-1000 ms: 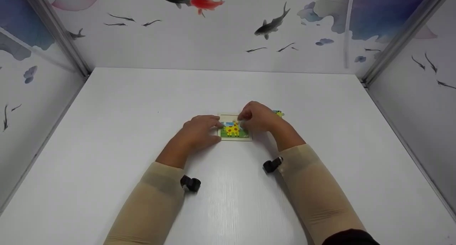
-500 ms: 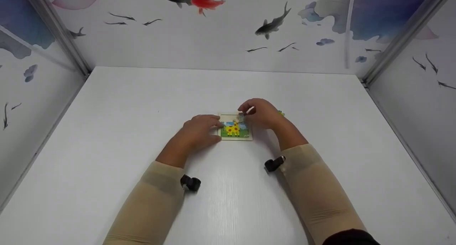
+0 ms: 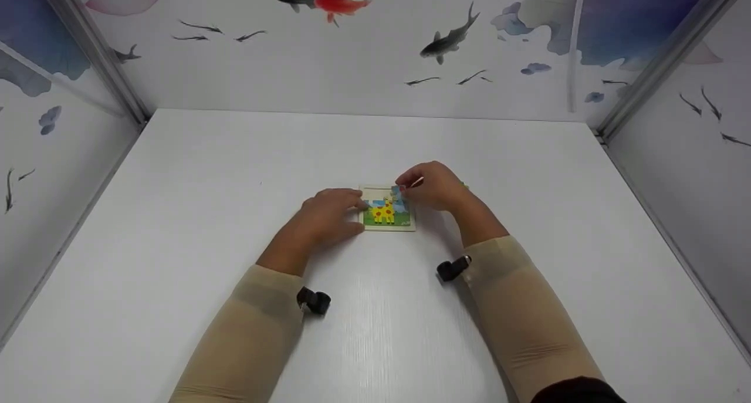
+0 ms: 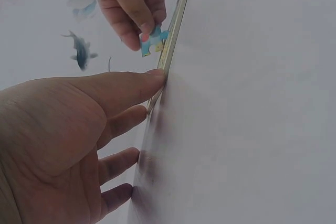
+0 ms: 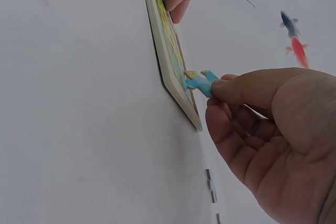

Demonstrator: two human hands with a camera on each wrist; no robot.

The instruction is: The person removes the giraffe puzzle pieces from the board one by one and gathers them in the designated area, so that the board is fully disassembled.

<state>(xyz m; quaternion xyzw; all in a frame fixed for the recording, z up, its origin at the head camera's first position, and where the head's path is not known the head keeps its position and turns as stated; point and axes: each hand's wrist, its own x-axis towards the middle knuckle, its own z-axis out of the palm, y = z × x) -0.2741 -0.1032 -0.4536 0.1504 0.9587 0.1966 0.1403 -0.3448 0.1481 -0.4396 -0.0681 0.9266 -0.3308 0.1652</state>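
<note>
A small jigsaw puzzle board (image 3: 375, 193) with a pale frame lies on the table, and a yellow giraffe on green and blue fills its lower part. My left hand (image 3: 330, 215) rests at its left side with fingers fairly straight; in the left wrist view the thumb (image 4: 134, 85) touches the frame's edge. Over the upper right corner, my right hand (image 3: 435, 187) pinches a light blue jigsaw piece (image 5: 201, 83) between thumb and fingertips. That piece stands tilted against the board in the right wrist view. The bare backing shows at the board's upper left.
Loose jigsaw pieces (image 5: 211, 186) lie on the table beyond the board's right side, mostly hidden behind my right hand in the head view. The white table (image 3: 375, 321) is bounded by printed walls (image 3: 364, 68) at the back and sides.
My right hand has shifted slightly up and right from the puzzle's right edge to its upper right corner, with the blue piece now visible in its fingers. The left hand stays put.
</note>
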